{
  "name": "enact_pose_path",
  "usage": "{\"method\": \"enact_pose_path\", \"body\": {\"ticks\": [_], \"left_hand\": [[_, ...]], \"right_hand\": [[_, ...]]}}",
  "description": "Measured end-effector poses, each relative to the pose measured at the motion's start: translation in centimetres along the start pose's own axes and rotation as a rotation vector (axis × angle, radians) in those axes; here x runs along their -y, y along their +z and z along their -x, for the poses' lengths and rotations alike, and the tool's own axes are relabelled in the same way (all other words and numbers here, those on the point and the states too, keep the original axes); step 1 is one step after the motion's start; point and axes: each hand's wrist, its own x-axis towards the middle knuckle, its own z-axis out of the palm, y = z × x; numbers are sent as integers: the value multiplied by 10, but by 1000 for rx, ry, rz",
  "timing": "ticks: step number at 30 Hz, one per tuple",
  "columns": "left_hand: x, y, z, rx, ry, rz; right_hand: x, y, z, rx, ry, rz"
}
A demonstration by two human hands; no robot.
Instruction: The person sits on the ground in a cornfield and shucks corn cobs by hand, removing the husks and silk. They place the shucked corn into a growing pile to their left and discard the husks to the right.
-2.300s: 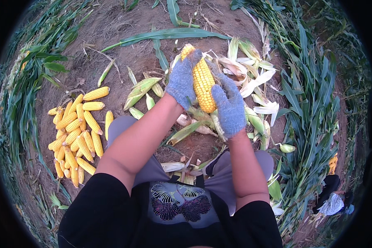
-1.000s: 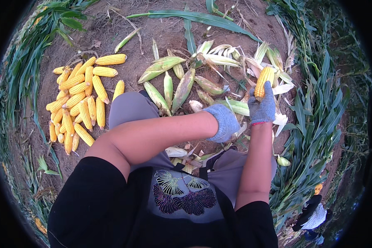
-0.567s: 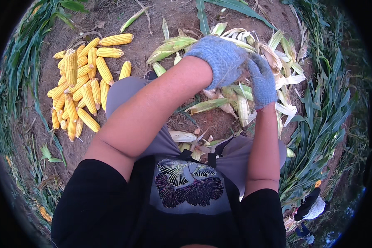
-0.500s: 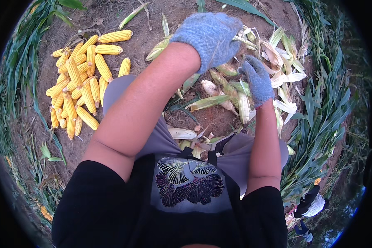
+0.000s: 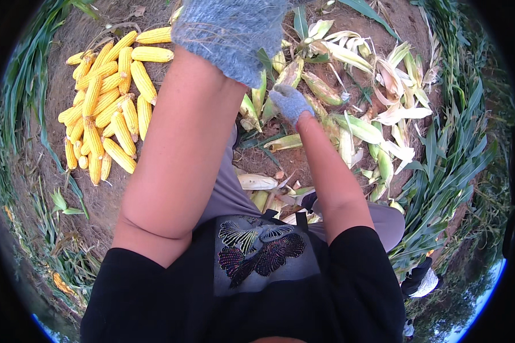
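Raising the left hand (image 5: 229, 34) right up toward the camera is the big change here: a second ago it was low over the husk pile, and now the blue knit glove fills the top of the view, so close it's blurry. I can't tell whether it's clenched or slack, and nothing shows in it. The yellow cob the right hand was gripping a second ago isn't in either hand anymore. The right hand (image 5: 290, 103) is now down among the unhusked ears (image 5: 320, 86), green and still wrapped, fingers curled onto one of them; whether it's actually got a grip or is only touching, I can't say for sure. My read: one cob is done and the next is being picked out.

No baskets or buckets anywhere. The only "containers" are piles on bare dirt. The husked yellow cobs (image 5: 106, 108) lie heaped to the person's left, tight against each other, well apart from the green stuff. Torn pale husks (image 5: 395, 108) are scattered out to the right of the unhusked ears, near the standing corn stalks (image 5: 452, 166). A few husk scraps (image 5: 257, 182) lie by the person's knees.
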Motion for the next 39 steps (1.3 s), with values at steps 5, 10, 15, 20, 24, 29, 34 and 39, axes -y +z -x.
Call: {"method": "enact_pose_path", "body": {"ticks": [5, 10, 15, 20, 24, 29, 34, 39], "left_hand": [[-11, -6, 2, -68, -44, 100], [-14, -10, -1, -105, -88, 143], [-15, -10, -3, -110, -113, 178], [-14, -7, -3, -79, -110, 202], [-8, -10, -3, -35, -70, 226], [1, 1, -4, 178, 38, 224], [31, 44, 7, 69, -153, 120], [111, 73, 50, 84, -520, -60]], "right_hand": [[12, 54, -71, -100, 58, 206], [-15, 88, -118, -130, 199, 509], [49, 64, -93, -98, 374, 528], [28, 64, -92, -80, 254, 445], [14, 39, -46, -166, 58, 177], [22, -57, 41, -380, -146, -809], [57, -177, 121, -474, -454, -1304], [92, -222, 190, -413, -661, -1316]]}}
